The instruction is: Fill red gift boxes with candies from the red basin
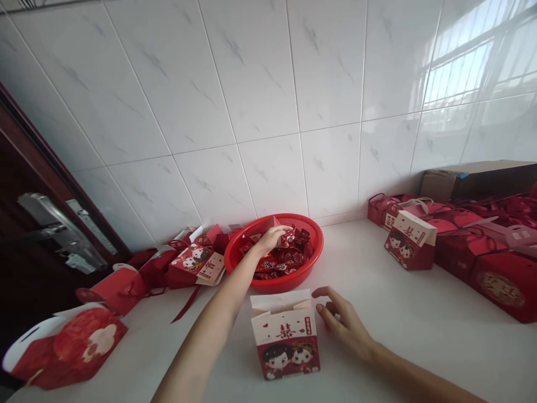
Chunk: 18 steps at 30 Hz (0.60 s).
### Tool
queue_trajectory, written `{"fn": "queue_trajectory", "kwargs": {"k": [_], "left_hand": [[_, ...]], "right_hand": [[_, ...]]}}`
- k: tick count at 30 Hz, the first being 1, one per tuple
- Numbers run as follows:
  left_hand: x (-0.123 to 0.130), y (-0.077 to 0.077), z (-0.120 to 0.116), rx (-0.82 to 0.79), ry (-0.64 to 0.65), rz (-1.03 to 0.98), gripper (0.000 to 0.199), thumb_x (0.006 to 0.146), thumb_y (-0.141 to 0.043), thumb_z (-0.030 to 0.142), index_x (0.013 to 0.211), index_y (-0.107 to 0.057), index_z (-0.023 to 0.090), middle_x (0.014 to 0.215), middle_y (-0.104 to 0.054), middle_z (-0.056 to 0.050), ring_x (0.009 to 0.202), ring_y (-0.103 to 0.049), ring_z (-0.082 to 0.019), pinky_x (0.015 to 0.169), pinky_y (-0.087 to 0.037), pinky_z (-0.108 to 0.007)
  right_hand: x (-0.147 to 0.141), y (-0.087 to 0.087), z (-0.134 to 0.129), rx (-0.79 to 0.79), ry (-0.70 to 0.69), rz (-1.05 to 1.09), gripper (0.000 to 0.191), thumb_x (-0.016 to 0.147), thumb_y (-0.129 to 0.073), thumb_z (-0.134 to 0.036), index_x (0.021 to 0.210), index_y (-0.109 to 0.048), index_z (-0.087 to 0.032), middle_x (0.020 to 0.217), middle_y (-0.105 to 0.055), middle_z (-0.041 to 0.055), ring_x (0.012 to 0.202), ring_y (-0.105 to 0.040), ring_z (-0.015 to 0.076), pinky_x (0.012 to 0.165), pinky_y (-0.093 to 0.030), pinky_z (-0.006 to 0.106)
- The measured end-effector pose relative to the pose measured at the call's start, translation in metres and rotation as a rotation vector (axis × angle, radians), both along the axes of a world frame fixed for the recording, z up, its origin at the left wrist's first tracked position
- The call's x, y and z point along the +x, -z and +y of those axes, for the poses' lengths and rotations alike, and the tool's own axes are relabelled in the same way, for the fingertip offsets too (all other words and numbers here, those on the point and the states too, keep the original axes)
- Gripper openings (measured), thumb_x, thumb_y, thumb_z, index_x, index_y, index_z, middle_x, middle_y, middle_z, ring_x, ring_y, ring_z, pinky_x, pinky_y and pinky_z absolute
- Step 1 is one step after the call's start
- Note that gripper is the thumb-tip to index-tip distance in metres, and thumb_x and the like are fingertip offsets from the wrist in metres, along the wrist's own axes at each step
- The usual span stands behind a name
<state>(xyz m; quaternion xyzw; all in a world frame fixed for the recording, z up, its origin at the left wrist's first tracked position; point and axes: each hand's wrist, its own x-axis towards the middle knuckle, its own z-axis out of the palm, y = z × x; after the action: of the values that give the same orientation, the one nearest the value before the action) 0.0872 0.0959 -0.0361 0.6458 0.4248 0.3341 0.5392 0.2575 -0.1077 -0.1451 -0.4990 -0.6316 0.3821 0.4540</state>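
Observation:
My left hand is inside a red plastic basket filled with shiny red wrapped candies. Its fingers are closed on a wrapped candy above the pile. In front of the basket stands an upright gift box, white above and red below, with two cartoon figures and red characters on it. The box's top flaps are raised, though its inside is mostly hidden. Just right of the box my right hand has its fingers apart and curved, the index fingertip close to the upper edge, holding nothing.
Several red gift boxes lie along the left by the wall. A similar cartoon box stands at the right before rows of closed red boxes. A brown carton is behind them. At far left is a dark door with a metal handle.

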Motion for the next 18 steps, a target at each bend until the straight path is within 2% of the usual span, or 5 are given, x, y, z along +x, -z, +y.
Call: {"fn": "queue_trajectory", "kwargs": {"k": [4, 8, 11, 14, 18], "left_hand": [[0.001, -0.004, -0.002, -0.101, 0.016, -0.077, 0.03, 0.091, -0.049, 0.012, 0.113, -0.069, 0.014, 0.073, -0.065, -0.001, 0.054, -0.058, -0.01, 0.062, -0.056, -0.027], [0.005, -0.01, -0.004, -0.141, 0.027, -0.146, 0.031, 0.091, -0.045, 0.011, 0.112, -0.068, 0.011, 0.066, -0.064, -0.001, 0.05, -0.058, -0.011, 0.055, -0.053, -0.024], [0.005, -0.012, -0.006, -0.163, 0.033, -0.184, 0.027, 0.094, -0.05, 0.021, 0.111, -0.069, 0.012, 0.067, -0.067, -0.003, 0.055, -0.061, -0.013, 0.054, -0.051, -0.023], [0.003, -0.011, -0.009, -0.196, 0.06, -0.17, 0.035, 0.098, -0.049, 0.039, 0.106, -0.07, 0.012, 0.064, -0.067, -0.004, 0.057, -0.063, -0.014, 0.054, -0.05, -0.023], [0.001, -0.008, -0.01, -0.202, 0.112, -0.112, 0.052, 0.098, -0.046, 0.057, 0.1, -0.072, 0.012, 0.073, -0.072, -0.008, 0.07, -0.07, -0.017, 0.058, -0.052, -0.024]], "right_hand": [[0.002, -0.024, 0.015, 0.22, 0.116, -0.033, 0.034, 0.096, -0.042, -0.051, 0.108, -0.057, -0.023, 0.069, -0.056, -0.0005, 0.064, -0.055, 0.0178, 0.064, -0.046, 0.032], [0.001, -0.066, 0.058, 0.467, 0.244, -0.046, 0.027, 0.095, -0.044, -0.041, 0.109, -0.058, -0.022, 0.093, -0.065, 0.0074, 0.083, -0.06, 0.0209, 0.081, -0.049, 0.037], [-0.003, -0.092, 0.1, 0.458, 0.312, -0.085, 0.034, 0.086, -0.059, -0.04, 0.114, -0.06, -0.022, 0.112, -0.066, 0.0108, 0.103, -0.06, 0.0264, 0.09, -0.048, 0.042], [-0.01, -0.103, 0.133, 0.305, 0.201, -0.116, 0.033, 0.077, -0.068, -0.037, 0.106, -0.065, -0.02, 0.094, -0.069, 0.006, 0.086, -0.062, 0.0234, 0.077, -0.049, 0.037], [-0.014, -0.099, 0.157, 0.224, 0.131, -0.04, 0.015, 0.077, -0.066, -0.034, 0.071, -0.064, -0.02, 0.063, -0.061, -0.0011, 0.061, -0.055, 0.0155, 0.061, -0.043, 0.028]]}}
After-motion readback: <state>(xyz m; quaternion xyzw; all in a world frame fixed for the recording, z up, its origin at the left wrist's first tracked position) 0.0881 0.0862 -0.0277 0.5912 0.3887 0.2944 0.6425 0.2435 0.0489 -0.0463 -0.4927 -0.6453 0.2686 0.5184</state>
